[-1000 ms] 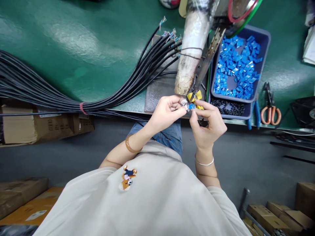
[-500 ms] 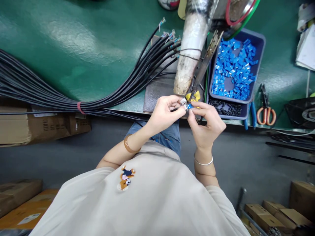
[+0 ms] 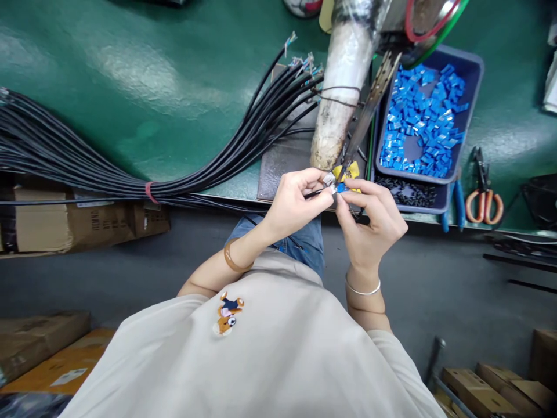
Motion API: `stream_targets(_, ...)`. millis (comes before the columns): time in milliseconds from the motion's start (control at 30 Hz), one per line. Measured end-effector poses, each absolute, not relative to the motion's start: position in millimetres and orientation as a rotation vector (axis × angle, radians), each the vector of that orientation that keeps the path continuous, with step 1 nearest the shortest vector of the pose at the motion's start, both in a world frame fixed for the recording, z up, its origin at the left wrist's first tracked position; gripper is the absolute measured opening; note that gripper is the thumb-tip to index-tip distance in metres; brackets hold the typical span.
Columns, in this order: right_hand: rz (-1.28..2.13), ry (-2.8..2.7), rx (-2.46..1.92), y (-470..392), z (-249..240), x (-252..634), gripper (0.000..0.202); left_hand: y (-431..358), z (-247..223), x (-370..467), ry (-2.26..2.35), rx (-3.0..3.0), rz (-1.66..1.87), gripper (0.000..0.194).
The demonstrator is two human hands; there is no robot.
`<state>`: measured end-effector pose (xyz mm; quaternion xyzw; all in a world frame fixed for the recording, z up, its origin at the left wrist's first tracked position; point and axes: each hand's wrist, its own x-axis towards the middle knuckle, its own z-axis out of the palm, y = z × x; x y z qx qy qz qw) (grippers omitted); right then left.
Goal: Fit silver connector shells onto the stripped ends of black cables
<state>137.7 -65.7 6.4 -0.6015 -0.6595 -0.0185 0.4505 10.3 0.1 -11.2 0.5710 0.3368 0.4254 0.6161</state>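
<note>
My left hand (image 3: 292, 202) pinches a black cable (image 3: 314, 193) close to its end, fingers closed. Facing it, my right hand (image 3: 371, 219) has thumb and fingertips closed on a small blue connector (image 3: 342, 187). The cable end and the connector meet between my fingertips, which partly hide them. A long metal shaft with holes, like a soldering iron (image 3: 365, 122), slants down with its lower end just over this spot. Behind the fingertips is a yellow piece (image 3: 352, 169). A whitish tube (image 3: 333, 110) hangs beside the shaft.
A bundle of black cables (image 3: 209, 168), tied with a reddish band (image 3: 151, 192), runs across the green table (image 3: 130, 116). At right stand a bin of blue connectors (image 3: 474, 87) and a bin of small black parts (image 3: 441, 200). Orange-handled pliers (image 3: 484, 206) lie further right.
The whole view has shifted slightly, so things appear a little further right. Both hands keep the same grip, with the cable end and connector together under the shaft.
</note>
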Motion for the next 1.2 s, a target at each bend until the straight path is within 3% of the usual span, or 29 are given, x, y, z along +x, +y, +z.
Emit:
stream_targets(600, -0.032, -1.496, -1.504, -76.9, 6.1, 138.1, 0.008, 2.7, -5.9, -7.7, 0.705, 1.275, 0.657, 0.014)
stream_targets(767, 0.326, -1.214, -1.652, -81.6, 9.0, 142.8, 0.010, 3.0, -0.9, -16.9, 0.574, 1.429, 0.617, 0.019)
stream_targets(933, 0.739, -1.225, -1.566, -82.5, 10.1, 150.9, 0.017, -1.8, 7.7, -18.0, 0.555, 1.936, 0.803, 0.016)
stream_targets(1067, 0.641, -1.317, -1.434, -82.4, 2.2, 150.8, 0.012, -9.1, 13.3, -18.3, 0.542, 2.137, 0.917, 0.016)
stream_targets(1200, 0.292, -1.458, -1.378, -82.9, -8.9, 145.9, 0.008, -16.6, 12.0, -18.5, 0.668, 1.864, 0.831, 0.018)
